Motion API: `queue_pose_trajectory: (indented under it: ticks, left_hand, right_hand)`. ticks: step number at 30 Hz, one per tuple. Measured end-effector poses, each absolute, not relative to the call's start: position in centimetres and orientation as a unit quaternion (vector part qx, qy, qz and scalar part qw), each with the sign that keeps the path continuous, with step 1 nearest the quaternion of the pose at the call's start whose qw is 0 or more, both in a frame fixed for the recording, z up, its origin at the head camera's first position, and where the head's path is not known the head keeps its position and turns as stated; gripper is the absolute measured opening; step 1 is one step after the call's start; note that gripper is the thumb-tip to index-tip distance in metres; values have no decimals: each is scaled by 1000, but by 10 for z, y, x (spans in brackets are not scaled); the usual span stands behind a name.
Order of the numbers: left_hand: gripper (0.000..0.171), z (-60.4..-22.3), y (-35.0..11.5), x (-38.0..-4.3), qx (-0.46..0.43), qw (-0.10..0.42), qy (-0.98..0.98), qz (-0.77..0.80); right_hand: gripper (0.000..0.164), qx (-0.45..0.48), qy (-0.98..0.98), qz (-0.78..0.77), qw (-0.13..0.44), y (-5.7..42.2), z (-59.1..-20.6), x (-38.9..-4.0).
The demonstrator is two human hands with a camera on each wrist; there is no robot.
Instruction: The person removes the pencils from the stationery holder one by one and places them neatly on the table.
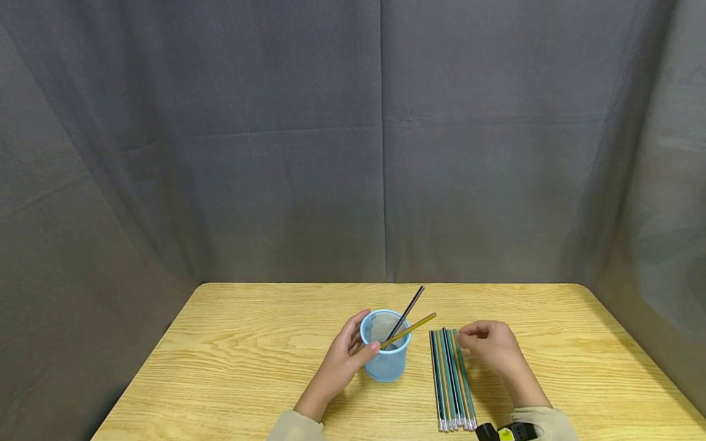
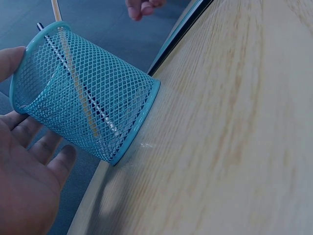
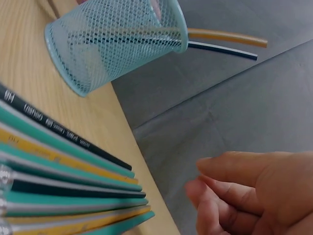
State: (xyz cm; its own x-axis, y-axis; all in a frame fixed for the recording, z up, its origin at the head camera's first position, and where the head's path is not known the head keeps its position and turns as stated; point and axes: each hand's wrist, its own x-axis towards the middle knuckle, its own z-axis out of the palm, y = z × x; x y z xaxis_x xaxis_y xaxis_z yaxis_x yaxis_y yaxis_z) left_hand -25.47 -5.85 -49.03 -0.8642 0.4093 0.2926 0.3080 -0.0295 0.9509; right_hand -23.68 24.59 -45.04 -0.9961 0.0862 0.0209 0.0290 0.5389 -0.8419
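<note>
A light blue mesh pencil cup (image 1: 386, 369) stands on the wooden table, with a black pencil (image 1: 413, 301) and a yellow pencil (image 1: 423, 321) leaning in it toward the right. My left hand (image 1: 341, 362) holds the cup from its left side, thumb at the rim and fingers round the wall. Right of the cup lies a row of several pencils (image 1: 453, 383) in black, green and yellow, their metal ends toward me. Beside the far end of this row is my right hand (image 1: 493, 346), fingers loosely bent. The right wrist view shows nothing between its fingertips (image 3: 196, 190).
The wooden table (image 1: 248, 355) has rounded far corners. Grey cloth (image 1: 287, 184) hangs behind it and along both sides. A dark band with a yellow-green patch (image 1: 505, 433) sits at my right wrist, over a beige sleeve (image 1: 543, 422).
</note>
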Motion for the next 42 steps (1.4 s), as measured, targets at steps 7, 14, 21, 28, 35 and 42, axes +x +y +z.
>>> queue_pose_trajectory:
  ticks: [7, 14, 21, 28, 35, 42]
  left_hand:
    - [62, -492, -59, -255, 258, 37, 695, 671]
    - [61, -492, -58, -255, 255, 38, 698, 668]
    - [62, -493, -59, -256, 256, 38, 699, 667]
    - [63, -493, -59, -256, 257, 37, 699, 666]
    - [62, -494, -59, -256, 255, 35, 701, 665]
    - [62, -494, -59, -256, 257, 35, 700, 666]
  right_hand:
    - [18, -18, -865, 498, 54, 241, -443, -237]
    - [21, 4, -853, 517, 74, 235, -437, -235]
    - [20, 25, -840, 537, 81, 227, -434, -235]
    - [19, 41, -830, 549, 89, 218, -435, -234]
    - [16, 58, -831, 543, 103, 208, -438, -235]
    - [15, 73, -832, 540, 103, 201, -440, -234]
